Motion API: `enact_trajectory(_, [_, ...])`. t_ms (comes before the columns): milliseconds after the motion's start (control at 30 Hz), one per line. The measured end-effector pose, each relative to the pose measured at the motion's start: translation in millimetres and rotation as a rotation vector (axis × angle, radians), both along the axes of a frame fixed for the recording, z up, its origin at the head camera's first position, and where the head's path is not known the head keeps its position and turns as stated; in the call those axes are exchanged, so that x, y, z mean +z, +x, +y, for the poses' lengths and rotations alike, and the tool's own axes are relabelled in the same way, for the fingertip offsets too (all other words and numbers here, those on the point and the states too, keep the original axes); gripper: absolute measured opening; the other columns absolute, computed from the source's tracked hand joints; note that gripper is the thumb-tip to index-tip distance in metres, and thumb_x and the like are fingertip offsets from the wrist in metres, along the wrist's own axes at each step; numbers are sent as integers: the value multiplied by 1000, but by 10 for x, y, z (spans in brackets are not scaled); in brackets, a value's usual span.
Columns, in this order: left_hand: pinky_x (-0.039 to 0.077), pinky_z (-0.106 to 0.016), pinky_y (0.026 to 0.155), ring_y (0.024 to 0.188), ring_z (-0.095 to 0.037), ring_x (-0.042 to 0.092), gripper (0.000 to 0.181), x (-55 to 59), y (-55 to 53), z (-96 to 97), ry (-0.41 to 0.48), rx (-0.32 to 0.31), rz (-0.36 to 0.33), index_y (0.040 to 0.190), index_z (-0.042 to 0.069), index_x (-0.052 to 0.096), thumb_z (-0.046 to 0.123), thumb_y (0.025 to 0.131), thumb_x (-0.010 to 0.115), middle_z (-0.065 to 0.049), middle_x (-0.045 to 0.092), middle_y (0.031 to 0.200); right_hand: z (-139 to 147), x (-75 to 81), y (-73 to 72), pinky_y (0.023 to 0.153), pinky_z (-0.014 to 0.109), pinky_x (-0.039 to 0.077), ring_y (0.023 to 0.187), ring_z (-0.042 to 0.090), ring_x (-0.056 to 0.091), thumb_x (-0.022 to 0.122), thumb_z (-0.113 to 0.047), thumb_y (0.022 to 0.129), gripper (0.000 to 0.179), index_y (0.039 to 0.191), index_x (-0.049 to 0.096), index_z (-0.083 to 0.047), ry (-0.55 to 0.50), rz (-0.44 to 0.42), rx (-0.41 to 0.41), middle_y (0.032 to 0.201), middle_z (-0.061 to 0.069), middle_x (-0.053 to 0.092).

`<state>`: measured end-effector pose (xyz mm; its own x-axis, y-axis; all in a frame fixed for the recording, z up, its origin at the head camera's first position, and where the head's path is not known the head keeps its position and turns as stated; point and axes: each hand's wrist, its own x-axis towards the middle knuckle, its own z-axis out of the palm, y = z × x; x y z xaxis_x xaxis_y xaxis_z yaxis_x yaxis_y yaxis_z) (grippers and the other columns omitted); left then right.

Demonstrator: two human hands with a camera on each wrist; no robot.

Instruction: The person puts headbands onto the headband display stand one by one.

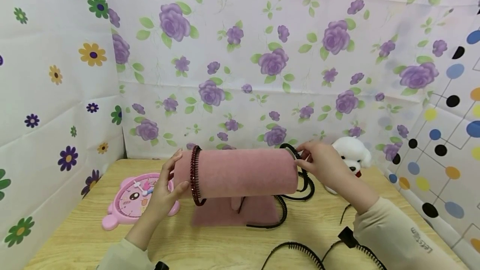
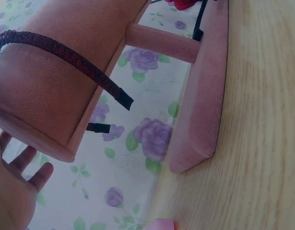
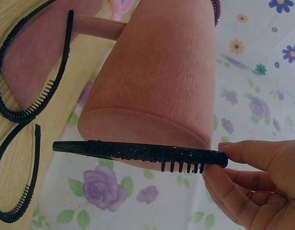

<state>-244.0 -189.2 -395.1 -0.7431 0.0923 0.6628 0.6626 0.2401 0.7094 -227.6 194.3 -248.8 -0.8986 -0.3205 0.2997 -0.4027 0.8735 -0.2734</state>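
A pink velvety headband stand (image 1: 243,172) has a horizontal roll on a short post and flat base. My left hand (image 1: 167,180) holds the roll's left end, thumb in front and fingers at the back. Near that hand, a dark red beaded headband (image 1: 194,174) sits around the roll; its ends hang below in the left wrist view. My right hand (image 1: 318,161) pinches a black toothed headband (image 3: 137,151) between thumb and fingers. In the right wrist view this glittery band lies across the roll's right end face.
Black headbands lie on the wooden table (image 1: 210,249): one headband (image 1: 283,213) by the stand base, others, including a headband (image 1: 292,245), near the front. A pink cartoon clock (image 1: 131,199) is at left, a white plush dog (image 1: 350,151) behind my right arm. Flowered cloth (image 1: 232,74) hangs behind.
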Motion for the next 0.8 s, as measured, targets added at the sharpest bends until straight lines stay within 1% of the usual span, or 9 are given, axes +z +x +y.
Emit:
enact_trajectory(133, [28,-29,100,130,-2,36,66,-4,-5,1,2,-2,9,148,14,32,8,88,61,-5,25,160,-45,-17,12,64,30,52,73,15,64,67,-19,89,28,110,65,-1,-3,-16,-10,85,6,70])
enact_trajectory(267, [28,-31,101,130,-2,36,67,-5,-7,1,1,-2,12,148,14,32,8,88,61,-5,25,160,-88,-33,21,63,31,52,73,15,63,68,-20,89,29,109,64,0,-4,-20,-21,84,6,69])
enact_trajectory(367, [28,-33,102,131,-1,35,68,-3,-4,1,0,-8,3,148,14,32,6,87,61,-4,25,160,-116,-46,25,62,30,50,70,14,61,69,-20,87,27,105,65,0,-2,0,-30,82,5,67])
enact_trajectory(533, [28,-31,102,131,0,35,68,2,1,2,-4,-12,-3,148,15,32,6,87,61,-2,24,160,-162,-57,33,61,30,46,65,12,54,72,-20,85,27,102,67,0,17,37,-41,77,4,62])
enact_trajectory(633, [28,-33,103,131,-1,35,68,1,0,-1,-3,-9,1,148,15,32,5,87,61,-2,25,160,-203,-55,31,63,32,47,64,12,53,72,-19,84,26,101,68,0,28,53,-34,76,3,62])
enact_trajectory(733, [28,-34,103,131,-1,35,68,-5,-4,-5,-2,-9,4,148,14,32,5,87,61,-2,25,160,-245,-51,28,65,33,50,64,12,54,72,-19,85,24,99,67,-1,29,36,-47,75,2,62])
enact_trajectory(800, [28,-32,103,131,-1,35,68,-9,-4,-6,-3,-10,2,148,15,32,6,87,61,-3,24,160,-273,-43,26,66,34,51,65,12,55,71,-19,85,24,99,66,-1,22,14,-51,77,3,63])
